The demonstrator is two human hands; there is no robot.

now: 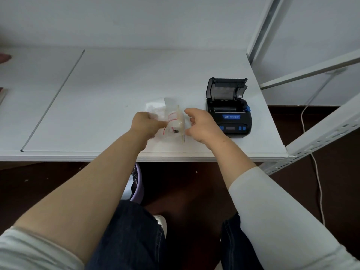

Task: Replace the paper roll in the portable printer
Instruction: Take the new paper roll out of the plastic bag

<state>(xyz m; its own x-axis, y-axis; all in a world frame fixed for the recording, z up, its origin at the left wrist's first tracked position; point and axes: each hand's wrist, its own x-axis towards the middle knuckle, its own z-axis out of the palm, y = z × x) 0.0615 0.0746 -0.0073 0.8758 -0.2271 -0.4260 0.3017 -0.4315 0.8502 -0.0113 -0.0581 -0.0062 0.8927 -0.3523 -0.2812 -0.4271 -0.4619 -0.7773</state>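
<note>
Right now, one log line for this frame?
printer: lid open, bay empty | roll: in clear wrapper | left hand: gripping wrapper | right hand: open beside roll

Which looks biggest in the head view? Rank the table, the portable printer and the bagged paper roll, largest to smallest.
1. White table, by far the largest.
2. Portable printer, lid open.
3. Paper roll in its clear bag, partly hidden by the left hand and right hand, so its full extent is uncertain.

pale grey sleeves pushed up the forearms, dark blue jeans.
</note>
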